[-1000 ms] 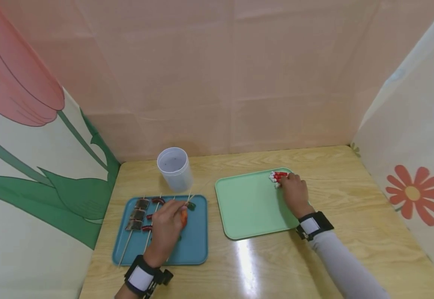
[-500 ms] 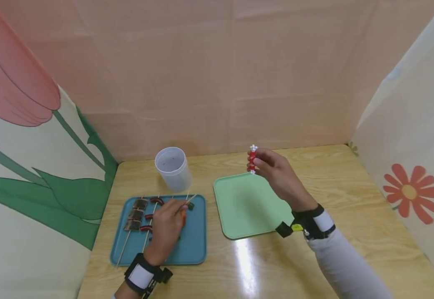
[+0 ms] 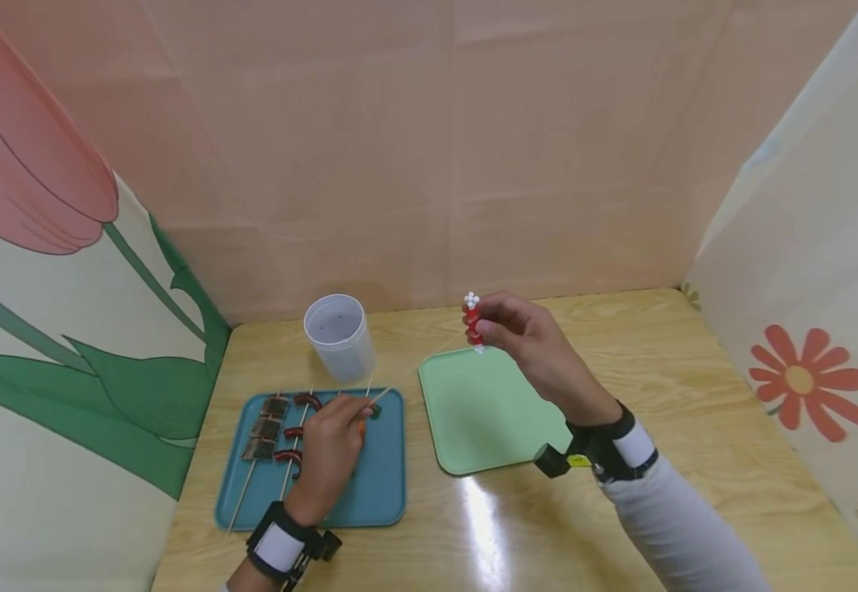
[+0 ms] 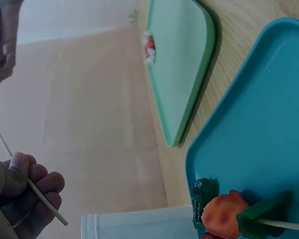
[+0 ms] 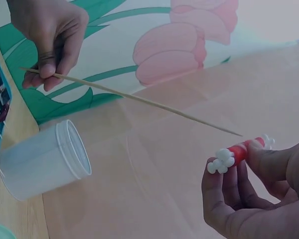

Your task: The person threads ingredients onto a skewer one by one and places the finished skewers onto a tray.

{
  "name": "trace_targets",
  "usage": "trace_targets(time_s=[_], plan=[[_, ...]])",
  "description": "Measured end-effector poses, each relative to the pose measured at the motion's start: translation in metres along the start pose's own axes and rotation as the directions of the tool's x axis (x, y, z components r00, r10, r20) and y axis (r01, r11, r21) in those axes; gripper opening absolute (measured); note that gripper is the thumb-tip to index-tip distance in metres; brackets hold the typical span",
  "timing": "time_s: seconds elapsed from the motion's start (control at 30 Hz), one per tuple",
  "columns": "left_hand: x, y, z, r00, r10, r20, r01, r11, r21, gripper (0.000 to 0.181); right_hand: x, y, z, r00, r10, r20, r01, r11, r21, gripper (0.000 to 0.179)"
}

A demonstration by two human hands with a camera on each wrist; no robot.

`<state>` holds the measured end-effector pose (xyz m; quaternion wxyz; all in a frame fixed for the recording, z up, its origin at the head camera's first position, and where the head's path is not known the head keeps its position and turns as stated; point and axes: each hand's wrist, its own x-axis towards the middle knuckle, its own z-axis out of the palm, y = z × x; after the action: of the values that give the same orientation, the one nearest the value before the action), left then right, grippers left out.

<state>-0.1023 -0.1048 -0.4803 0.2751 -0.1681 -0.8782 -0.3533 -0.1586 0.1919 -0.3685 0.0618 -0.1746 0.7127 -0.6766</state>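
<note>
My left hand (image 3: 329, 452) pinches a thin wooden skewer (image 5: 139, 99) above the blue tray, its far end slanting up towards the right hand. Over the back of the green tray (image 3: 466, 419), my right hand (image 3: 547, 353) holds a short red piece with white knobbed ends (image 5: 239, 153) between thumb and fingertips. In the right wrist view the skewer's tip points at this piece, seemingly just short of it. Another red-and-white piece (image 4: 149, 48) lies at the green tray's edge in the left wrist view; in the head view the right hand and forearm hide that spot.
On the blue tray (image 3: 388, 493) lie loaded skewers: brown square pieces (image 3: 265, 427), dark red curled pieces (image 3: 292, 432), and an orange slice (image 4: 223, 216) beside a green piece (image 4: 264, 219). A translucent plastic cup (image 3: 343, 345) stands behind that tray. Printed cloth walls surround the wooden table.
My right hand has picked the red-and-white piece off the green tray, lifted it and carried it left towards the skewer. The left hand has stayed nearly still.
</note>
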Motion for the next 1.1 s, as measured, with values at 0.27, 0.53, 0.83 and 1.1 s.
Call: trace_targets(time_s=[0.27, 0.53, 0.83, 1.1], plan=[[-0.002, 0.0, -0.001, 1.0, 0.005, 0.0, -0.005, 1.0, 0.02, 0.015, 0.001, 0.0, 0.007, 1.0, -0.008, -0.007, 0.008, 0.994, -0.106, 0.026], [-0.001, 0.004, -0.008, 0.997, 0.066, -0.049, -0.059, 0.99, 0.125, 0.016, 0.0, 0.0, 0.004, 0.998, -0.025, 0.061, 0.038, 0.977, -0.209, 0.021], [0.011, 0.017, -0.007, 0.985, 0.148, -0.087, -0.148, 0.989, 0.001, 0.03, 0.0, 0.03, 0.037, 0.996, 0.001, 0.086, 0.002, 0.999, -0.04, 0.024], [0.013, 0.028, -0.007, 0.995, 0.093, -0.032, -0.092, 0.995, 0.032, 0.029, 0.004, 0.046, 0.068, 0.996, 0.005, 0.089, 0.005, 0.994, -0.106, 0.023]])
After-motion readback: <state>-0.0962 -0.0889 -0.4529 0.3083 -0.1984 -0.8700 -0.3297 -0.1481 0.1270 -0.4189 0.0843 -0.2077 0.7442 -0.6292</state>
